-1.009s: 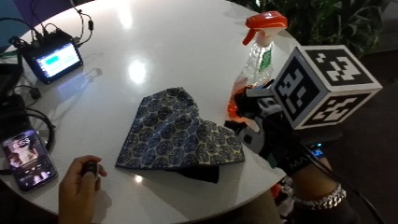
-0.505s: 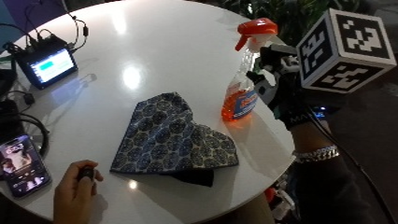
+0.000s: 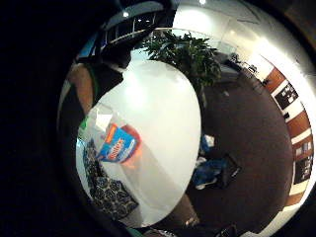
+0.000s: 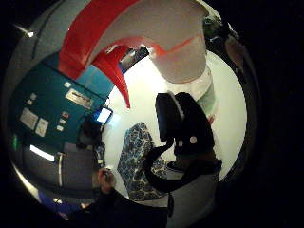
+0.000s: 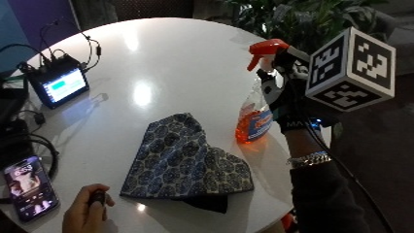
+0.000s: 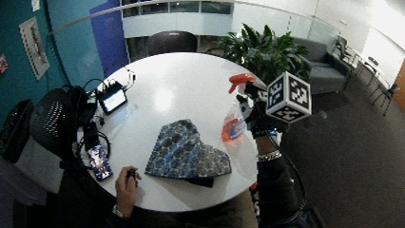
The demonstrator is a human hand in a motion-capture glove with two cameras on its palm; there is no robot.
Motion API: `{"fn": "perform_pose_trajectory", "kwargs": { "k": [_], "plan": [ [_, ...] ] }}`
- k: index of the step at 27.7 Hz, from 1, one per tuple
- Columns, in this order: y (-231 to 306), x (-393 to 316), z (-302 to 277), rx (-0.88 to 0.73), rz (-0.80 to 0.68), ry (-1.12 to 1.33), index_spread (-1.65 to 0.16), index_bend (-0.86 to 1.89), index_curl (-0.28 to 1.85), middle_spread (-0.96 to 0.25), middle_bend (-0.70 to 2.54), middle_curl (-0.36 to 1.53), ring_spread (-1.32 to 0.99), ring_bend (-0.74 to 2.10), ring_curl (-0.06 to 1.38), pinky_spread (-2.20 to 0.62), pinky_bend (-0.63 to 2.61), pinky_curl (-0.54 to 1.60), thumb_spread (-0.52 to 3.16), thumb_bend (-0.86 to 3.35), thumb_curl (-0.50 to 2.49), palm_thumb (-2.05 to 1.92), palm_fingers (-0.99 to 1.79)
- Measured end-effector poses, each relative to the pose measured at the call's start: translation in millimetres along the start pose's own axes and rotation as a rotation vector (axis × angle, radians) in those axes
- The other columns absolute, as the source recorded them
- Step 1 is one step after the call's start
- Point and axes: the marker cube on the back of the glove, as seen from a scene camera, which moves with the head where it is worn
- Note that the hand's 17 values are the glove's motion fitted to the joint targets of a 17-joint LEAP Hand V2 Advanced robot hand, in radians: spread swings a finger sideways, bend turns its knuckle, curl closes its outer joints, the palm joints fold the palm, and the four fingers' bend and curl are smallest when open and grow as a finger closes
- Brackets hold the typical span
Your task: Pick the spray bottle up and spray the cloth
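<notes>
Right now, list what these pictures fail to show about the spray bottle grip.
- Gloved right hand: fingers on the trigger hidden behind the spray bottle neck, outside view.
- Bottle base touching table or lifted: unclear, both outside views.
- Nozzle aim toward cloth: too small.

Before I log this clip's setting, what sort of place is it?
Probably an office lounge or lobby: a round white table, a big potted plant, and a grey sofa by glass railings.

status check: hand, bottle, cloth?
Right hand grips the spray bottle at its neck, nozzle toward the cloth. Cloth lies on the table, nothing between.
</notes>
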Motion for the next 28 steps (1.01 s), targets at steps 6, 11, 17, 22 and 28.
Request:
{"fn": "perform_pose_trajectory", "kwargs": {
  "k": [6,11,17,22,28],
  "plan": [
    [1.7,-7.6,11.9,0.054,0.041,-0.165,-0.24,0.10,0.25,-0.05,0.25,0.37,-0.08,0.54,0.37,0.13,0.19,0.30,1.27,0.07,0.25,0.59,0.93],
    [-0.4,-5.9,27.1,0.098,0.102,-0.388,-0.25,0.16,0.27,-0.09,0.32,0.39,-0.09,0.50,0.36,0.09,0.15,0.28,1.24,0.07,0.27,0.65,1.07],
    [-12.3,-3.8,43.8,0.068,0.096,-0.579,-0.26,0.23,0.33,-0.12,0.38,0.43,-0.12,0.51,0.39,0.00,0.19,0.30,1.18,0.04,0.30,0.69,1.22],
    [-19.6,-15.3,50.3,0.086,0.036,-0.706,-0.26,0.29,0.38,-0.15,0.34,0.44,-0.13,0.51,0.40,-0.08,0.22,0.33,1.12,0.04,0.33,0.75,1.26],
    [-22.9,-23.2,52.9,0.132,-0.040,-0.822,-0.26,0.16,0.38,-0.18,0.45,0.48,-0.15,0.61,0.44,-0.20,0.38,0.38,1.02,0.03,0.39,0.81,1.44]
  ]
}}
